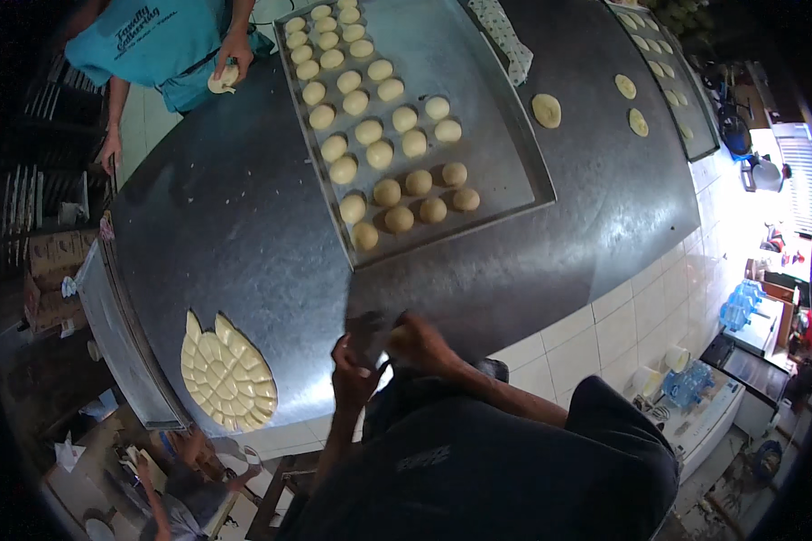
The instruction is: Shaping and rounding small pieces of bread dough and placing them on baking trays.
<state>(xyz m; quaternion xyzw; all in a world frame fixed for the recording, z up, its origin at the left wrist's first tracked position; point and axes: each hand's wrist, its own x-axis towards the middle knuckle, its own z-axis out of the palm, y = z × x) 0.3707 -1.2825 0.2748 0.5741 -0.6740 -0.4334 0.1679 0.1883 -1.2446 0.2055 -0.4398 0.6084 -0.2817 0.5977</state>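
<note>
Left hand [355, 374] and right hand [415, 343], close together at the near edge of the counter [478, 298], are blurred; neither grip's state can be determined. Scored dough [230, 374] lies leftward on the counter, dough balls [379, 156] on a tray [483, 99] beyond.

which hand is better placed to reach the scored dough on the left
Probably the left hand: it is nearer the scored dough, while the right hand sits farther to the right.

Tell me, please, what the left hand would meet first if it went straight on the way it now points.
Apart from the dark, blurred thing close by it, the left hand would probably meet the near rim of the metal tray first, though depth is hard to judge.
</note>
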